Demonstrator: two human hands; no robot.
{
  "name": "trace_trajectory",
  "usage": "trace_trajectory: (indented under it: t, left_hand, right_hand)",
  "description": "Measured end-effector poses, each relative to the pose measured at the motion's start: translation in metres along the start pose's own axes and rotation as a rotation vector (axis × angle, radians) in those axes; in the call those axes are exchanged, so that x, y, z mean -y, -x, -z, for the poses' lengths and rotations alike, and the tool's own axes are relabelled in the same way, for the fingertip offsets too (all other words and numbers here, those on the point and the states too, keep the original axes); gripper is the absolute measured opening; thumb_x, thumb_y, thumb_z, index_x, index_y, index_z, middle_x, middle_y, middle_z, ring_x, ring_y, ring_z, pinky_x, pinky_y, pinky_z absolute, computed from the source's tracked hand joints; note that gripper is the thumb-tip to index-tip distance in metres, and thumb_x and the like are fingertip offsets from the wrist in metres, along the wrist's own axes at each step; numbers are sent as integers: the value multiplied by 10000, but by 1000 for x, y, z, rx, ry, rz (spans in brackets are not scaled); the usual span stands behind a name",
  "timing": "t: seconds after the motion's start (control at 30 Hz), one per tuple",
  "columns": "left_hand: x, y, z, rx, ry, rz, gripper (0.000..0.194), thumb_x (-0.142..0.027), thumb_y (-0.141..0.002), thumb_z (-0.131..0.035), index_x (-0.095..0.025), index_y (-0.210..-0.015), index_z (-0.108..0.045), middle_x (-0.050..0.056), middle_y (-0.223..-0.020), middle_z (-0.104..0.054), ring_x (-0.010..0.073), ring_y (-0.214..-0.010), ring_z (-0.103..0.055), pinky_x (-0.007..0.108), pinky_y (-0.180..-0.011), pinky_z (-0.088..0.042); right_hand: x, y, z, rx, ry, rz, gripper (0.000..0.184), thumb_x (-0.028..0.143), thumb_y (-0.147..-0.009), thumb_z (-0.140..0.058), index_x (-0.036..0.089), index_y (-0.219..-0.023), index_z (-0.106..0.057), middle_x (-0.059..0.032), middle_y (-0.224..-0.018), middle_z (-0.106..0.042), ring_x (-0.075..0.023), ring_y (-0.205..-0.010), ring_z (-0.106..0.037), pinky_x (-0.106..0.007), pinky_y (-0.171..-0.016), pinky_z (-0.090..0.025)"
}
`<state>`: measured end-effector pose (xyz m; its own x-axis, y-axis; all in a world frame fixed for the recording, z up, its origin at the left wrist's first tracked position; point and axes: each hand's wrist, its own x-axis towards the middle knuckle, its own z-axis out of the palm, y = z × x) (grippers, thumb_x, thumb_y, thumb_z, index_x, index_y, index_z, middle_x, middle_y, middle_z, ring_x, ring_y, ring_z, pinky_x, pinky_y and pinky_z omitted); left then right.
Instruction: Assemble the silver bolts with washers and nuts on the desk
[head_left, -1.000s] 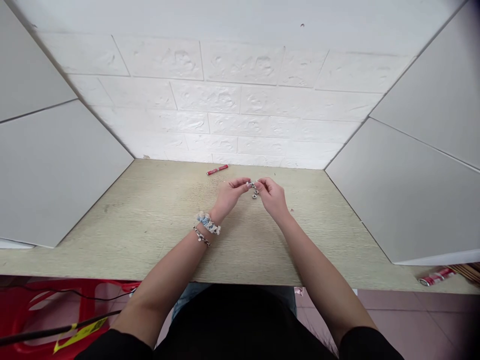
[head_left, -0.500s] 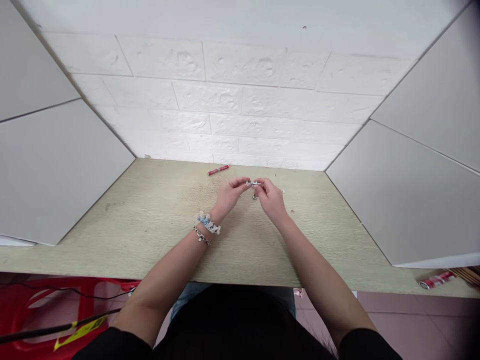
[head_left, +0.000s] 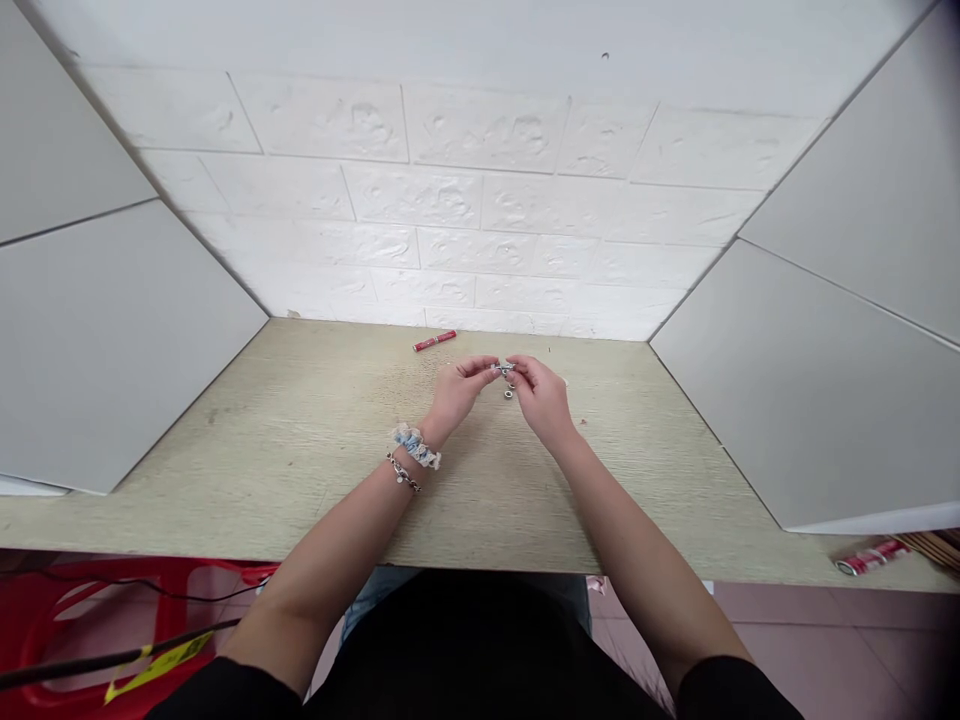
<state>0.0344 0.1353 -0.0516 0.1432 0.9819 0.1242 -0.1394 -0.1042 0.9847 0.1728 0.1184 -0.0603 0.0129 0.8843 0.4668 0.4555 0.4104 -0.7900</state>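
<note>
Bare fingertips meet over the desk (head_left: 480, 520) as I follow through the head camera from afar. The left hand (head_left: 456, 393) pinches a small metal piece (head_left: 504, 368) between thumb and fingers, nearly closed; the right hand (head_left: 545, 398) pinches at its other end, just as tight. Half a second ago the right fingers largely hid the metal ring (head_left: 508, 394) just below; now it shows whole, another ring (head_left: 511, 386) partly visible above it. I judge this a slight fingertip adjustment, with the piece remaining between both hands. Whether the rings lie on the wood or hang, I cannot tell.

Beyond, a red tube (head_left: 435, 341) lies near the white brick-patterned wall (head_left: 450, 190), with brownish specks scattered on the pale grain before it. Grey panels (head_left: 120, 360) flank both sides. A second red tube (head_left: 874, 556) and thin sticks (head_left: 934, 547) sit at the front right edge, above a pinkish tiled floor (head_left: 802, 640).
</note>
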Motion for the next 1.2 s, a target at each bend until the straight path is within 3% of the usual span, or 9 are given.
trace_trajectory:
  t: [0.17, 0.37, 0.47, 0.57, 0.73, 0.87, 0.97, 1.1, 1.2]
  left_hand:
    - [2, 1, -2, 4, -14, -12, 242, -303, -599, -712, -170, -799, -686, 39, -806, -673, 160, -764, -576, 299, -733, -435]
    - [0, -1, 1, -30, -31, -18, 252, -303, -614, -700, -167, -825, -678, 23, -764, -660, 122, -656, -537, 260, -621, -405]
    - [0, -2, 2, -21, -10, -16, 259, -316, -614, -700, -164, -822, -676, 23, -769, -660, 125, -672, -540, 262, -635, -404]
    - [0, -2, 1, -2, 11, -14, 237, -305, -605, -707, -163, -793, -679, 32, -806, -666, 146, -752, -563, 284, -720, -419]
    - [0, 1, -3, 16, -5, -7, 220, -284, -604, -707, -164, -786, -683, 36, -800, -671, 158, -767, -576, 309, -764, -434]
    - [-2, 2, -3, 1, -10, 0, 215, -279, -609, -704, -162, -787, -679, 35, -805, -674, 159, -776, -579, 314, -769, -440]
    - [-4, 2, -3, -3, -4, -1, 211, -277, -615, -701, -156, -786, -677, 37, -811, -674, 158, -778, -582, 312, -770, -442]
    - [-2, 1, -2, 0, -12, -15, 218, -285, -622, -697, -150, -791, -678, 42, -814, -674, 160, -781, -584, 310, -771, -442]
    - [0, 0, -2, -5, -14, -19, 225, -275, -617, -700, -148, -801, -675, 42, -814, -674, 157, -778, -586, 307, -768, -443]
  right_hand:
    - [-3, 1, 3, -1, 24, -131, 359, 470, -841, -358, 194, -779, -578, -9, -592, -557, -145, -570, -526, -278, -580, -408]
    - [-2, 0, -2, 31, -106, -106, 399, 432, -797, -457, 229, -1139, -427, -38, -922, -590, -117, -620, -542, -275, -603, -431]
    - [1, 1, -4, 37, -106, -79, 311, 388, -790, -474, 223, -1053, -478, -46, -956, -588, -130, -699, -563, -281, -648, -434]
    - [1, 1, -3, 30, -70, -91, 238, 404, -795, -468, 206, -915, -521, -28, -826, -603, -140, -691, -556, -278, -645, -420]
    - [-2, 2, 1, 3, 5, -184, 446, 516, -849, -286, 192, -589, -447, 7, -498, -438, -122, -503, -434, -263, -514, -343]
    - [1, 0, 3, -24, -50, -144, 251, 436, -814, -401, 205, -824, -499, 10, -646, -530, -117, -563, -476, -254, -542, -374]
    - [3, -1, 1, 1, -75, -87, 269, 348, -755, -483, 216, -990, -487, -16, -824, -587, -124, -661, -537, -266, -601, -414]
    - [-1, -2, -2, 30, -64, -62, 234, 367, -763, -484, 199, -918, -538, -34, -831, -608, -141, -718, -554, -278, -641, -421]
    - [-3, 0, 0, 65, -5, -138, 328, 455, -813, -400, 184, -704, -549, -9, -612, -561, -132, -591, -515, -268, -586, -389]
